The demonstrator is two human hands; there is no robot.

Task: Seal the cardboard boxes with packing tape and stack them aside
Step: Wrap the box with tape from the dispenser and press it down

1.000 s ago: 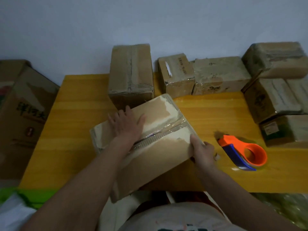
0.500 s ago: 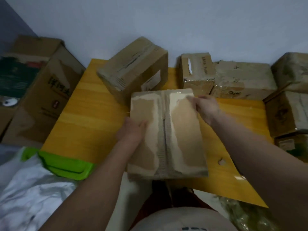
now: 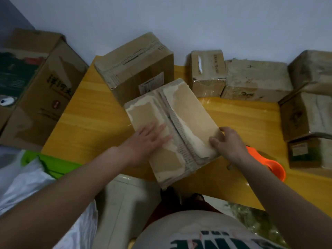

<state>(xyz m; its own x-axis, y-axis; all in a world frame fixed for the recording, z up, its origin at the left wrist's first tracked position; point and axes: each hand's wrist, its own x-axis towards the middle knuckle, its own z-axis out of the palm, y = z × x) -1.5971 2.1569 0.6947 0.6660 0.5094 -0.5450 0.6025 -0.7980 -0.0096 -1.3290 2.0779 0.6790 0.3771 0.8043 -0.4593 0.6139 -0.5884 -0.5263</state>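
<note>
Box (image 3: pixel 172 126) at frame centre, turned since a moment ago. Seam now runs away from the person. Left hand (image 3: pixel 149 139) pressed flat, spread; right hand (image 3: pixel 228 142) grips the near corner. Tape dispenser (image 3: pixel 265 162) lies at right, untouched: sealing likely next.

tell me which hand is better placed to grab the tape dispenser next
Right, probably. The orange tape dispenser lies on the table just beyond the right hand, which holds the box at its near corner. The left hand lies flat on the box top, farther away.

matt torn cardboard box (image 3: pixel 188 112), glossy wooden table (image 3: pixel 93 112)
</note>
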